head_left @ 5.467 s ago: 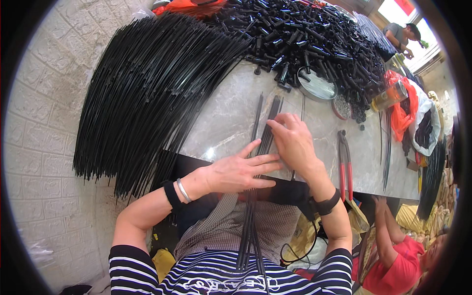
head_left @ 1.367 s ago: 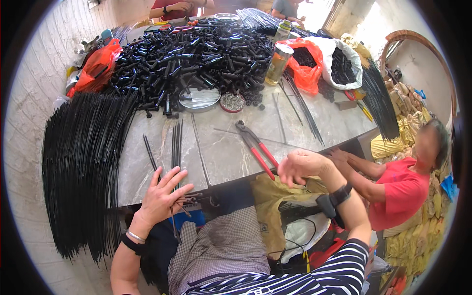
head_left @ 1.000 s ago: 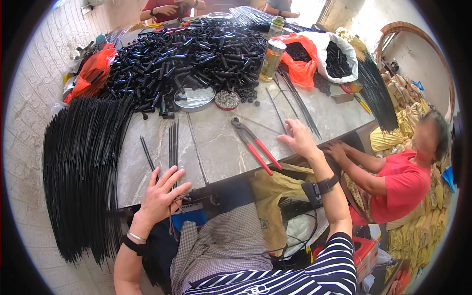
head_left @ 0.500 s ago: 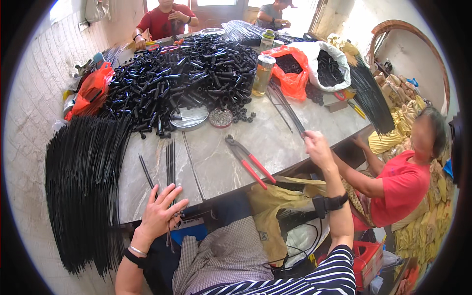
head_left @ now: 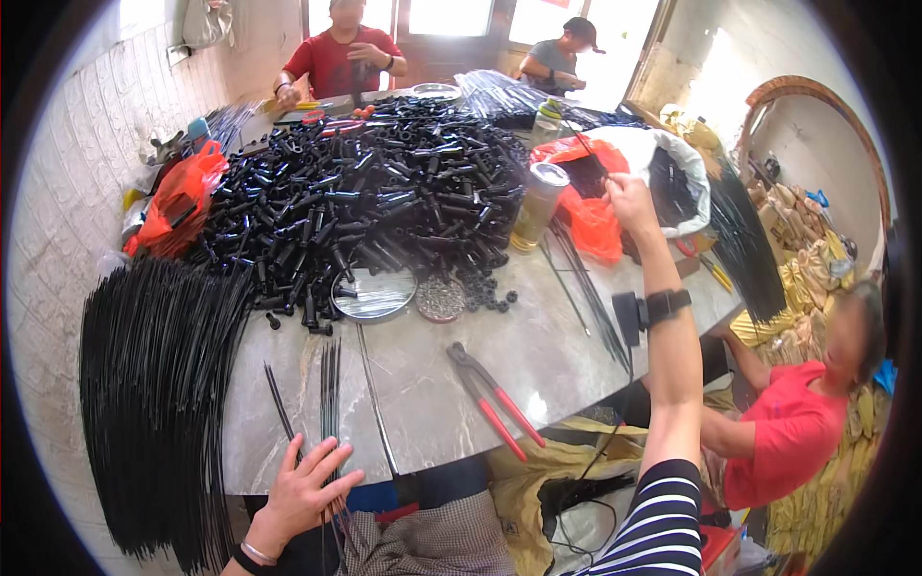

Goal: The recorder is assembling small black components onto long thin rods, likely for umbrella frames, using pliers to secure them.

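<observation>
My left hand [head_left: 307, 488] lies palm down at the table's near edge, its fingers spread over several thin black rods [head_left: 330, 384] whose lower ends hang past the edge. Raised over the right part of the table, my right hand [head_left: 631, 205] is closed in a pinch in front of a red plastic bag [head_left: 588, 226] of small black parts. A thin black rod [head_left: 580, 137] seems to run up and left from its fingertips. Below that hand, more black rods [head_left: 588, 293] lie on the table. Red-handled pincers [head_left: 488, 398] rest between my hands.
A big heap of black tubular parts [head_left: 365, 192] covers the table's far side. Near it are a round dish [head_left: 375, 294], a tub of small metal bits [head_left: 441, 300] and a drink bottle [head_left: 540, 206]. Black rods [head_left: 158, 403] droop off the left. A person [head_left: 783, 422] sits at right; two others are opposite.
My right hand has moved up and away from the rods on the table to the red bag. My left hand stays on its rods, while the whole view has shifted.
</observation>
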{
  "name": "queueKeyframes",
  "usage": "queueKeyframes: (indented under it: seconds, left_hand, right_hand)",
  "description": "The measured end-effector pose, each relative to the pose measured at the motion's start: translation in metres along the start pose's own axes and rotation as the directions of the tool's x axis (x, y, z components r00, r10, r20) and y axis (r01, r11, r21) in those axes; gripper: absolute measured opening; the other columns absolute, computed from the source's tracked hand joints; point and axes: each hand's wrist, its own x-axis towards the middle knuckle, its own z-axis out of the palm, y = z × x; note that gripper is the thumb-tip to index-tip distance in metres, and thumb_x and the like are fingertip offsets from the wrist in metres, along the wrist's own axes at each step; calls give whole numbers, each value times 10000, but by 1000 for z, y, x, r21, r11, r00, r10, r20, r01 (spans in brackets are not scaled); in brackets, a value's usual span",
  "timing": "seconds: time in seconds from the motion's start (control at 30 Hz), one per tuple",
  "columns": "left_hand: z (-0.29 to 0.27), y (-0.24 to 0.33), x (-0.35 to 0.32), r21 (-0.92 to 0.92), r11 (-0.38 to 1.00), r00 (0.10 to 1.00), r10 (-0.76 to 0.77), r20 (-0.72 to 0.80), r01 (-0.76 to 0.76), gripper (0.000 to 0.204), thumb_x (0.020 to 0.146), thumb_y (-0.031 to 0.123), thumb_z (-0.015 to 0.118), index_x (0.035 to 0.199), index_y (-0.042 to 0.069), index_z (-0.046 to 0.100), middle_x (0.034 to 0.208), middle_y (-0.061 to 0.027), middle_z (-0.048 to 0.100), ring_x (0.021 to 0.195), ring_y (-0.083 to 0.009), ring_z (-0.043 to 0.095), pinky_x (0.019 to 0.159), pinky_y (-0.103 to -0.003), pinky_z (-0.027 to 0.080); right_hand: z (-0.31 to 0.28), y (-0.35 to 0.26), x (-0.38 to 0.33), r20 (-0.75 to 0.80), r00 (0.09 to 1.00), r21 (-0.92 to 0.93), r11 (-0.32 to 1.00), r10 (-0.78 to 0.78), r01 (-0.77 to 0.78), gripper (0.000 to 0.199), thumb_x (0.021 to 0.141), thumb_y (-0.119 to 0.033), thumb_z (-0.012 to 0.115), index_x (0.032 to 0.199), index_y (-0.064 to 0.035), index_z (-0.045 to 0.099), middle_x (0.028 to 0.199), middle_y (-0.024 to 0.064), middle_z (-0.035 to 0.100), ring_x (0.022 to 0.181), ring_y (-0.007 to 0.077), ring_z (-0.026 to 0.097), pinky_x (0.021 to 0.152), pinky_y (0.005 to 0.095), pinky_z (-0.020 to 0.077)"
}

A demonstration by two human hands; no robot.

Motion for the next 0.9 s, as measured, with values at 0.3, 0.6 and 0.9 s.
queueKeyframes:
  seconds: [0.3,0.6,0.9]
  left_hand:
    - [1,-9,15,-63,998,1000,16,-3,-16,428,827,344,686,1240,269,603,1383,-62,514,1291,-264,471,1086,-547,293]
    - [1,-17,-8,-124,990,997,70,-27,-73,411,870,305,630,1277,310,571,1471,-114,403,1368,-278,379,1118,-504,295]
    - [-2,-17,-1,-183,963,980,199,-15,-198,338,840,250,650,1176,291,648,1417,-155,437,1347,-347,376,1106,-541,295]
  right_hand:
    - [31,12,-62,-162,958,-22,972,-235,235,294,926,-102,562,1182,35,608,1002,139,671,855,196,640,749,295,506]
    - [81,-176,-266,540,703,547,828,-463,126,147,875,-13,592,1001,-18,668,886,102,674,735,192,659,621,287,519]
    - [200,-231,-320,363,731,334,813,-578,477,260,772,-50,568,1020,-25,642,1025,169,618,1003,351,581,870,440,494]
